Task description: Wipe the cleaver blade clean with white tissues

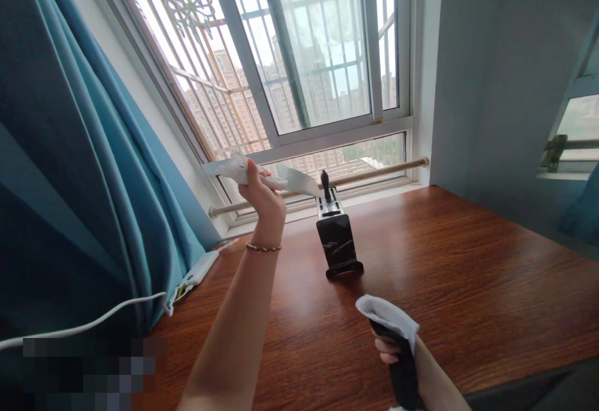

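Observation:
My left hand [262, 196], raised in front of the window, is closed on a crumpled white wrapping [231, 166]. A pale, flat, blade-shaped piece [299, 181] reaches from beside that hand to the knife block; I cannot tell whether the hand grips it. The black knife block [337, 246] stands on the table, with one black handle [325, 183] sticking up from its slotted top. Lower right, my right hand [387, 347] is wrapped round a long black handle-like thing [403, 370]. White sheet-like material [386, 311] covers its upper end and part of the hand.
The brown wooden table [458, 261] runs up to a barred window with a metal rail [374, 172]. A blue curtain [93, 118] hangs at the left. Beside it lie a white power strip [201, 270] and its cable [93, 323]. A blurred patch hides the lower left corner.

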A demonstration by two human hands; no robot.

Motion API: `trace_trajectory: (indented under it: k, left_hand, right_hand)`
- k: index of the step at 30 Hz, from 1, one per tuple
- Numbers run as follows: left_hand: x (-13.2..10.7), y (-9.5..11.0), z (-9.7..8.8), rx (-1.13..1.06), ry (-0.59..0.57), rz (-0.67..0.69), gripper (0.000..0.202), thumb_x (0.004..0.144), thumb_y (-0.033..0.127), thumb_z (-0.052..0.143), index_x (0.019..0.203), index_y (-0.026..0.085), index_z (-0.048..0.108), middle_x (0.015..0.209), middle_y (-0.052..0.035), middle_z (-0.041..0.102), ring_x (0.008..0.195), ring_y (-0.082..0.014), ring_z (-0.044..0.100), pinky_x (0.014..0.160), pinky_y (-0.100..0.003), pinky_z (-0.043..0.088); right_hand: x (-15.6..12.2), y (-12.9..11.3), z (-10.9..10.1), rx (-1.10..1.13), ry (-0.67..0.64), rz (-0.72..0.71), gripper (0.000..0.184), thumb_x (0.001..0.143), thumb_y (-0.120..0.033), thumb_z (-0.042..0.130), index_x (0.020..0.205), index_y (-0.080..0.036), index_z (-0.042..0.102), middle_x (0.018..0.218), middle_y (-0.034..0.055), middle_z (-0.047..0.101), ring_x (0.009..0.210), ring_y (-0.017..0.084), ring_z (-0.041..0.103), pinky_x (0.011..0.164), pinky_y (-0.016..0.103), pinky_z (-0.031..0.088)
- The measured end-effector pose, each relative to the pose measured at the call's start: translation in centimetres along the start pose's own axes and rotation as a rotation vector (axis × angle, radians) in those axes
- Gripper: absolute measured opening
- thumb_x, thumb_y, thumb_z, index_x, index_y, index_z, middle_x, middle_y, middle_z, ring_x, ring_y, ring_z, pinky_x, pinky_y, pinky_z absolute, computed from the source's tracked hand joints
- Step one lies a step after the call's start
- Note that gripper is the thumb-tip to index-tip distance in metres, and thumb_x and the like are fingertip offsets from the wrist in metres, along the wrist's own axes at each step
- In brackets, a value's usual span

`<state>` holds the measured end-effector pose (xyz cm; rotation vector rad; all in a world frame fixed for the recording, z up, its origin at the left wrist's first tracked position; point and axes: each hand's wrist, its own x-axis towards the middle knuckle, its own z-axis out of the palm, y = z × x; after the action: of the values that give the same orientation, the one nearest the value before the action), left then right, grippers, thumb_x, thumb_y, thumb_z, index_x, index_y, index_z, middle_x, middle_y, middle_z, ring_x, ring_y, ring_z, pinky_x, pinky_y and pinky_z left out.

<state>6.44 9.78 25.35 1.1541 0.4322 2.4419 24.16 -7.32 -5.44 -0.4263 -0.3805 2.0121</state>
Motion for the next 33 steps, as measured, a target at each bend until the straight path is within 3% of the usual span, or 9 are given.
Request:
trace_trajectory:
  k: [2,9,18,21,26,29,33]
  left_hand:
    - [-0.2,-0.4,0.3,-0.066,0.053,0.01,0.042,0.065,0.052,0.064,0.067,0.019,0.039,0.056,0.0035,0.031,0.052,-0.0075,0.035,0.053,-0.023,0.033]
    - [-0.3,-1.3,0.8,-0.099,0.009,0.002,0.028,0.068,0.036,0.065,0.069,0.016,0.046,0.055,0.0048,0.035,0.05,-0.0058,0.035,0.053,-0.021,0.034]
    - [0.4,-2.2,1.8,0.029,-0.053,-0.028,0.028,0.069,0.04,0.063,0.071,0.017,0.048,0.057,0.0035,0.038,0.05,-0.0069,0.039,0.049,-0.02,0.034]
    - [2.1,-3.4,3.4,0.105,-0.142,-0.071,0.033,0.067,0.047,0.063,0.069,0.017,0.048,0.058,0.0025,0.039,0.05,-0.007,0.039,0.046,-0.02,0.033]
    - [4.8,-7.0,5.9,0.173,-0.409,-0.225,0.036,0.064,0.048,0.067,0.068,0.017,0.049,0.058,0.0017,0.041,0.047,-0.0065,0.038,0.043,-0.02,0.031]
    - [5.1,-9.3,5.8,0.225,-0.499,-0.353,0.037,0.065,0.048,0.066,0.067,0.016,0.048,0.056,0.0019,0.041,0.047,-0.0067,0.038,0.044,-0.019,0.032]
    - [4.7,-11.6,4.6,0.262,-0.553,-0.392,0.04,0.065,0.054,0.062,0.07,0.015,0.05,0.058,0.0012,0.043,0.049,-0.0077,0.039,0.046,-0.02,0.033]
  right_hand:
    - [0.0,-0.2,0.3,-0.005,0.014,0.008,0.038,0.045,-0.039,0.075,0.059,-0.017,0.046,0.046,-0.0092,0.035,0.036,0.0,0.023,0.036,0.015,0.016]
    - [-0.2,-0.5,0.9,-0.04,0.022,0.008,0.043,0.046,-0.046,0.072,0.058,-0.018,0.041,0.046,-0.0098,0.033,0.036,0.0,0.023,0.036,0.016,0.017]
    - [0.4,-0.5,0.1,-0.074,-0.001,0.037,0.045,0.043,-0.049,0.073,0.058,-0.019,0.044,0.043,-0.0101,0.032,0.035,0.001,0.021,0.036,0.017,0.015]
    - [0.4,-0.5,0.0,-0.075,0.022,0.055,0.046,0.04,-0.049,0.074,0.059,-0.019,0.047,0.041,-0.0105,0.03,0.034,0.001,0.02,0.036,0.018,0.015]
    - [0.0,-0.4,0.3,-0.099,0.077,-0.014,0.046,0.042,-0.052,0.072,0.062,-0.019,0.048,0.043,-0.0097,0.031,0.036,0.002,0.025,0.037,0.018,0.018]
    - [-0.1,-0.5,0.7,-0.177,0.105,-0.031,0.045,0.045,-0.055,0.07,0.064,-0.019,0.048,0.044,-0.0094,0.031,0.037,0.003,0.027,0.037,0.018,0.019]
    - [-0.2,-0.7,1.5,-0.24,0.134,-0.039,0.046,0.048,-0.058,0.067,0.066,-0.019,0.049,0.044,-0.0097,0.03,0.036,0.003,0.026,0.037,0.017,0.018]
